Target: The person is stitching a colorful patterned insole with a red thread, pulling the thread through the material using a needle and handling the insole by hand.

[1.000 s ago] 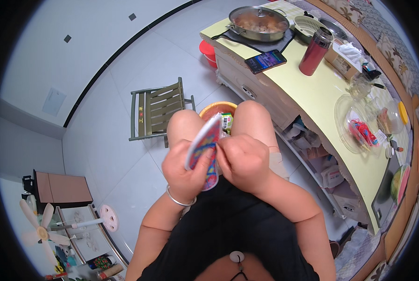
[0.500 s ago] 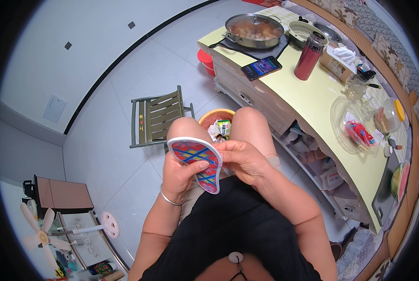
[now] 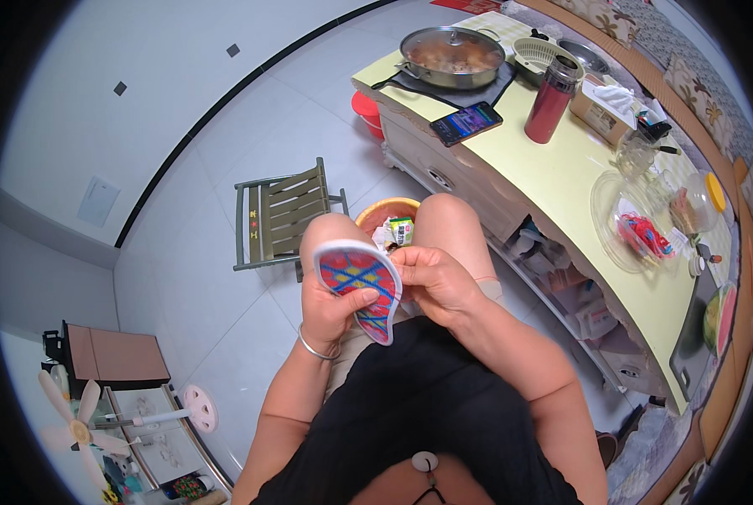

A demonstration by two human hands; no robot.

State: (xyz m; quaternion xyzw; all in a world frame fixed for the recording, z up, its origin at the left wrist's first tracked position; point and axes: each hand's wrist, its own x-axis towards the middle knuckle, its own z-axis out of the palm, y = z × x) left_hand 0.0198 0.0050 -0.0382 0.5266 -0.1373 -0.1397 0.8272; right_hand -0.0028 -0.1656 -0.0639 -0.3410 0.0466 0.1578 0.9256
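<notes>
An embroidered insole (image 3: pixel 361 276), red with blue and yellow crossing bands and a white rim, is tilted up over my lap. My left hand (image 3: pixel 333 307) grips it, thumb lying across the patterned face and fingers hidden behind. At its right edge, my right hand (image 3: pixel 435 278) is closed, with thumb and fingertips pinched together against the white rim. Whether a needle or thread is between those fingertips is too small to see. Just beyond the insole, between my knees, stands a yellow-rimmed bin (image 3: pixel 385 204) with wrappers inside.
A green folding stool (image 3: pixel 288 210) stands ahead to the left. On the table (image 3: pixel 562 172) at right are a lidded pan (image 3: pixel 452 59), a phone (image 3: pixel 466 124), a red thermos (image 3: pixel 551 101) and red thread (image 3: pixel 644 234) in a clear tray. A fan (image 3: pixel 79 431) is at lower left.
The insole and my left hand have shifted slightly right, and the insole's face is turned a little. My right hand stays at its edge.
</notes>
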